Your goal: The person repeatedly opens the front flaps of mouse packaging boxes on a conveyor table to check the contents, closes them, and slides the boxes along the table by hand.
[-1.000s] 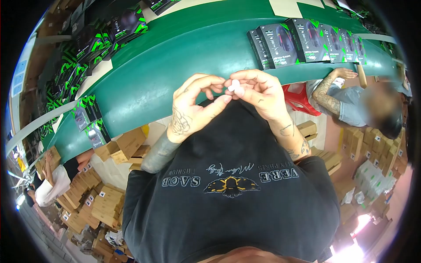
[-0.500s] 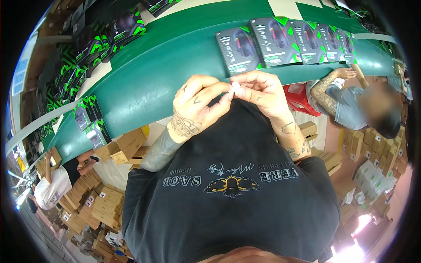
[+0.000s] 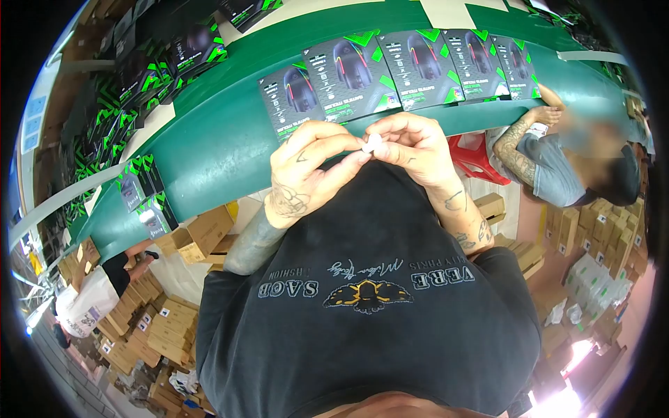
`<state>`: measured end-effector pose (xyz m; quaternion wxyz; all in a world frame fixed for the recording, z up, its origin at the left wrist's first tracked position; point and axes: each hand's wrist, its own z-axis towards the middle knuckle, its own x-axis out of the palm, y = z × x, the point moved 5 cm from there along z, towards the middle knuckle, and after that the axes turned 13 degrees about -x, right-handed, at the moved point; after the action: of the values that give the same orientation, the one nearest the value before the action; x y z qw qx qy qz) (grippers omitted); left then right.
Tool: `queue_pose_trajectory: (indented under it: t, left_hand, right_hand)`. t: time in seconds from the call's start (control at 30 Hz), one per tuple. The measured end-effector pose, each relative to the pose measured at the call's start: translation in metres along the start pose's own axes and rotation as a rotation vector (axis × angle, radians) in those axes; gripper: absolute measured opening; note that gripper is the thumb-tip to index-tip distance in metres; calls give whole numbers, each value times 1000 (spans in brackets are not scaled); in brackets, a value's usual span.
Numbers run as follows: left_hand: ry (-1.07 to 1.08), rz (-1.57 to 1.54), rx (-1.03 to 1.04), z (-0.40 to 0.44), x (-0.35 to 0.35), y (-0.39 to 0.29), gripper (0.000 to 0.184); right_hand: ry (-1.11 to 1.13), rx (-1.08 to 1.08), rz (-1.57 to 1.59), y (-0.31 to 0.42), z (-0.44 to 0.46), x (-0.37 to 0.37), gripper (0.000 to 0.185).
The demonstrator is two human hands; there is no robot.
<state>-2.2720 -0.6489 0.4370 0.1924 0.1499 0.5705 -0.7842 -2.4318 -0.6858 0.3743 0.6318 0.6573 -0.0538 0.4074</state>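
My left hand (image 3: 304,171) and my right hand (image 3: 421,155) meet in front of my chest, fingertips pinched together. Between them is a small white piece (image 3: 373,143), too small to identify, with the fingertips of both hands on it. Just beyond my hands, a row of several dark gaming mouse boxes (image 3: 352,73) with green corners lies on the green conveyor belt (image 3: 209,157). The nearest box (image 3: 291,99) is partly covered by my left hand.
More black and green boxes (image 3: 139,76) are piled at the left. A co-worker's tattooed arm (image 3: 517,150) rests at the belt's right side, near a red stool (image 3: 474,160). Another person (image 3: 90,299) is at far left. Brown cartons (image 3: 171,327) are stacked on the floor.
The row of mouse boxes has shifted left along the belt, the first now beside my left hand. My hands have barely moved. The co-worker at right has moved slightly.
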Motion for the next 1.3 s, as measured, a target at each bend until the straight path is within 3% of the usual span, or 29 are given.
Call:
queue_pose_trajectory:
  t: [0.1,0.13,0.23,0.3,0.4,0.5,0.57,0.63,0.73,0.8,1.03,1.17,1.3]
  left_hand:
    - [-7,-10,153,3,-36,-35,20]
    - [-62,-93,324,-4,-58,-60,19]
    - [-280,-334,760,-33,-127,-115,53]
    - [-397,-200,1163,-19,-118,-160,29]
    - [-262,70,1118,-35,-135,-174,26]
    - [-538,41,1164,-26,-130,-173,22]
    - [-534,85,1164,-25,-134,-178,21]
    - [-506,158,1169,-26,-144,-186,21]
    - [-548,127,1166,-25,-141,-182,21]
    - [-518,116,1168,-24,-140,-183,21]
    - [-419,223,1100,-26,-146,-196,22]
    - [-505,89,1180,-24,-141,-191,25]
    - [-529,29,1226,-30,-153,-193,30]
  right_hand:
    - [-51,95,8,3,1,2,22]
    - [-52,98,-46,7,2,4,22]
    - [16,42,7,3,4,-2,22]
    - [14,49,-1,2,5,3,22]
    - [-5,2,-39,14,3,12,20]
    - [48,-60,-216,42,-6,17,29]
    - [37,-259,-174,80,-17,30,28]
    - [135,-452,-206,125,-26,50,12]
    - [450,-780,-197,208,-47,80,19]
    - [471,-977,-308,248,-78,115,13]
    - [512,-1072,-543,285,-79,162,7]
    - [577,-955,-520,290,-71,159,7]
    - [738,-1399,-138,298,-78,110,12]
